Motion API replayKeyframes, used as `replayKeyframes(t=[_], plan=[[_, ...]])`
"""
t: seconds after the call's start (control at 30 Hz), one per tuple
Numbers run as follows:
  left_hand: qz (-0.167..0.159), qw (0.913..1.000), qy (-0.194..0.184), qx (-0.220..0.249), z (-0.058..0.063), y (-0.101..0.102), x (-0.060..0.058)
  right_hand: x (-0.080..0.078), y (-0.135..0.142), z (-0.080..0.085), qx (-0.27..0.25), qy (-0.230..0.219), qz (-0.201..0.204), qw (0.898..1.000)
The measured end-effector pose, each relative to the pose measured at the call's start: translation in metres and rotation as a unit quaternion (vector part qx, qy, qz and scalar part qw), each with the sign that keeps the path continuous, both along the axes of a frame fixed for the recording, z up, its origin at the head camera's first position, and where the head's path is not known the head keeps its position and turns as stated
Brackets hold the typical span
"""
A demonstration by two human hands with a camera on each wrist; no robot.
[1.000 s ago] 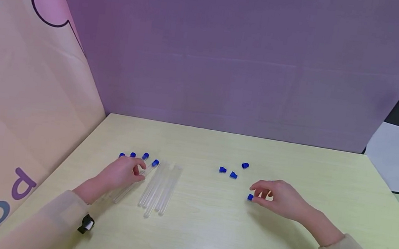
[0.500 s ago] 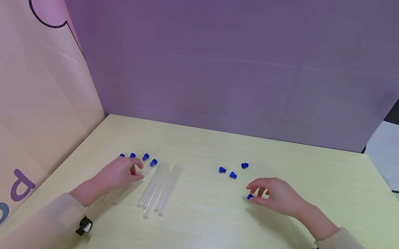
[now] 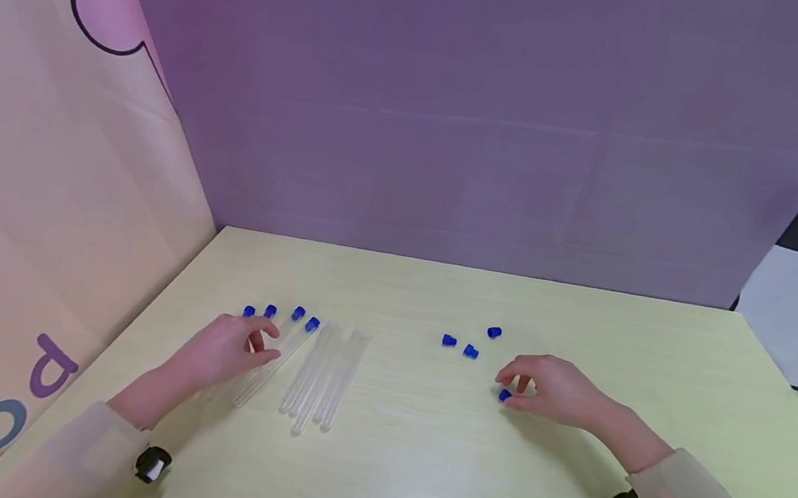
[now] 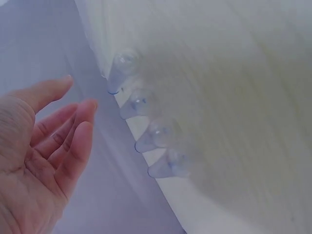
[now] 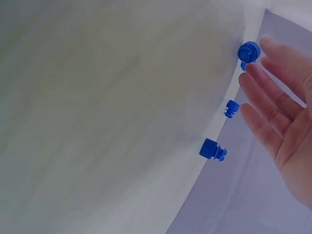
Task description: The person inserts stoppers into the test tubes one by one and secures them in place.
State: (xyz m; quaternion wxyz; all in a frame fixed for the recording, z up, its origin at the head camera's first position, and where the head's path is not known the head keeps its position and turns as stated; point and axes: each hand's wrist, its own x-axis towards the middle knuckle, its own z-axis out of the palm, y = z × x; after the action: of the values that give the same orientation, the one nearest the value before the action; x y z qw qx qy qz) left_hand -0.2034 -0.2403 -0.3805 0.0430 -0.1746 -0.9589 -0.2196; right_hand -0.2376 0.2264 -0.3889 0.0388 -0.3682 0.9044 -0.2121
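My left hand [image 3: 227, 348] hovers over capped clear test tubes [image 3: 275, 365] at the left, thumb and fingers apart with nothing between them. In the left wrist view, the tubes' rounded ends [image 4: 161, 134] lie beyond its fingers. Blue caps [image 3: 312, 324] top these tubes; the hand partly covers them. To their right lie several uncapped clear tubes [image 3: 324, 382] side by side. My right hand [image 3: 554, 391] is lowered around a loose blue cap [image 3: 504, 395], fingers relaxed. That cap [image 5: 249, 51] sits beside the thumb tip; whether they touch is unclear.
Three more loose blue caps, the nearest one [image 3: 471, 351] among them, lie behind and left of my right hand on the pale wooden table [image 3: 400, 468]. A purple backdrop [image 3: 416, 117] rises at the table's far edge, and a printed cloth [image 3: 73, 198] borders the left side.
My left hand has drawn back slightly to the left from the capped tubes. My right hand has shifted a little left over the loose cap, which stays in place. The camera view sways slightly.
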Motion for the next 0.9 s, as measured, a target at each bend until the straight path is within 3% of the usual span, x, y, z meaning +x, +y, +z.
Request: replayKeyframes(t=[0.23, 0.6, 0.9], plan=[[-0.003, 1.0, 0.0, 0.008, 0.002, 0.002, 0.008, -0.007, -0.003, -0.007, 0.014, -0.01, 0.02, 1.0], [-0.031, 0.9992, 0.008, 0.024, 0.001, 0.013, 0.009, -0.005, -0.002, -0.009, 0.014, -0.021, 0.026, 0.999], [-0.059, 0.9979, 0.003, 0.027, -0.002, 0.025, -0.003, 0.004, 0.002, 0.0, 0.004, 0.03, 0.016, 0.999]])
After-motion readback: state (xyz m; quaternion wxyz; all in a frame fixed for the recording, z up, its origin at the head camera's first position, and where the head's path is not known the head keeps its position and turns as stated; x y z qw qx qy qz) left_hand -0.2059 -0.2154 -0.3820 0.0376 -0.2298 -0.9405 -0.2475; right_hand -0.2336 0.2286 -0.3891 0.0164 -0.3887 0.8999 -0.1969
